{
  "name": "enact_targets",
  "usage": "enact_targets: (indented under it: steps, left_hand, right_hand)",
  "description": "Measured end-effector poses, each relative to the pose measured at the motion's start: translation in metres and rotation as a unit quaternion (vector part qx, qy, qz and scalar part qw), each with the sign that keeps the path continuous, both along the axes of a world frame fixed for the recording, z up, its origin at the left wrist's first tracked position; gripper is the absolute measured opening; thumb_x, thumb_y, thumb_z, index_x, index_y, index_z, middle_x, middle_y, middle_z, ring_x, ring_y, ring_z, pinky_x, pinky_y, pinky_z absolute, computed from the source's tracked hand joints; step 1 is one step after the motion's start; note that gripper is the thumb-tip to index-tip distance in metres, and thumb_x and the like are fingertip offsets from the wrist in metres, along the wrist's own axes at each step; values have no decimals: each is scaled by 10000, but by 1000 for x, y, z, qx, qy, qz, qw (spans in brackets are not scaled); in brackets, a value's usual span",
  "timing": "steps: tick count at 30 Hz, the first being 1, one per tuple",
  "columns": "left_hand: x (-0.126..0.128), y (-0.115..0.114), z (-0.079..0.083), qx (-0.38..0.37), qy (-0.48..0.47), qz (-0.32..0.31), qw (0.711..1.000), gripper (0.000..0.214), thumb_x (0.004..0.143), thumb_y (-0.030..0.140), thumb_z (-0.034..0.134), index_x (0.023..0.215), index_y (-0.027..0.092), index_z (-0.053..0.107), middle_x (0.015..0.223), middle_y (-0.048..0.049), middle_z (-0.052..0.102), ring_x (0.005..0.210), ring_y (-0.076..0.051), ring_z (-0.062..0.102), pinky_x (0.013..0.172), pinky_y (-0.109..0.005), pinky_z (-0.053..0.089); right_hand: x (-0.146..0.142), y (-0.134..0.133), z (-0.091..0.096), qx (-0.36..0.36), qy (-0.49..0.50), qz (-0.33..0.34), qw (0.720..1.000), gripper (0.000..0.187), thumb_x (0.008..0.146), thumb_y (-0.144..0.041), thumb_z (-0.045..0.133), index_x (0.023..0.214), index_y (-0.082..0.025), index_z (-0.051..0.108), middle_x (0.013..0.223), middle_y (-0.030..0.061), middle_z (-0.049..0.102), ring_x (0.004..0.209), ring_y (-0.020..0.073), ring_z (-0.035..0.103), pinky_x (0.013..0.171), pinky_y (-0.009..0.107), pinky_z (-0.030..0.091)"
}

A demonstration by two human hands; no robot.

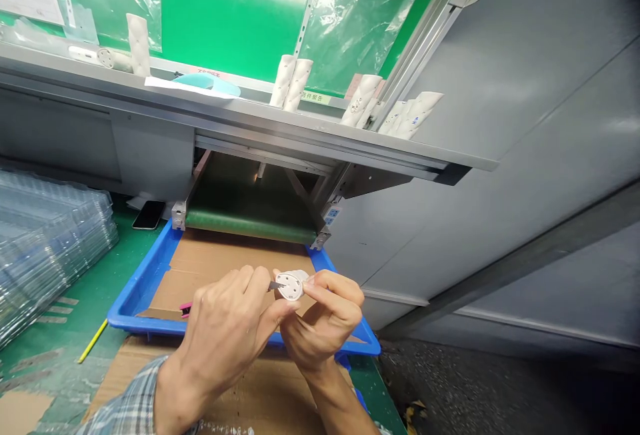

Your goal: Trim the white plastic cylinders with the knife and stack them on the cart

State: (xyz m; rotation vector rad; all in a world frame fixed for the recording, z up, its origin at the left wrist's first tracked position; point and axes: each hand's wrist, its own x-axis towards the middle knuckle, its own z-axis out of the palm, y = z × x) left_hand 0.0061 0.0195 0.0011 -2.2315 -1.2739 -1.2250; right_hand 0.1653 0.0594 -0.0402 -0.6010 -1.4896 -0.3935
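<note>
My right hand [323,318] pinches a small round white plastic part [291,285] with small holes in its face, holding it up over the blue bin. My left hand [227,328] is closed around a small knife with a pink handle end [185,309]; its grey blade tip [276,285] touches the edge of the white part. Both hands hover above the cardboard lining [220,265] of the blue plastic bin [131,302].
A green conveyor belt [245,218] ends above the bin's far side. White tube-shaped parts [291,82] stand on the metal shelf [260,122]. Stacked clear plastic trays [45,235] lie left, with a phone [149,214] and a yellow pencil [93,340]. Grey panels rise at right.
</note>
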Motion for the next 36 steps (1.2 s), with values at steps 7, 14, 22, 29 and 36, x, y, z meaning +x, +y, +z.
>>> enact_targets:
  steps: [7,14,22,29,36]
  left_hand:
    - [2,-1,1,-3,-6,-2,1000,441,1165,478,260,872,241,490,671,40,579,564,-165,612,511,-315,343]
    - [2,-2,1,-24,-12,-18,999,492,1170,449,239,824,231,511,664,30,580,544,-158,594,504,-319,343]
    - [-4,0,0,-70,-61,-102,990,430,1162,425,343,860,224,573,679,41,644,519,-141,577,490,-327,322]
    - [-18,4,6,-55,-131,-147,979,162,1093,376,589,1161,230,607,929,18,750,707,-125,667,647,-239,473]
    - [-29,13,9,-30,-98,-135,986,318,1126,207,459,1419,192,580,1101,-51,754,938,-173,701,839,-280,549]
  right_hand:
    - [0,-2,2,14,-5,-30,999,221,988,-348,753,1111,-227,615,951,17,577,829,197,566,703,360,484]
    - [-1,-1,4,20,-13,-36,999,193,998,-337,742,1093,-234,609,930,4,564,793,179,561,696,337,475]
    - [-4,1,0,-25,0,12,1000,256,979,-295,741,1170,-243,579,1017,25,556,871,193,577,729,342,516]
    - [-10,-2,7,-62,-5,51,997,363,942,-146,755,1254,-213,582,1065,64,611,952,218,625,776,365,579]
    - [-10,-3,10,-71,-20,48,996,472,894,-59,798,1310,-184,615,1142,96,672,1072,241,665,926,407,611]
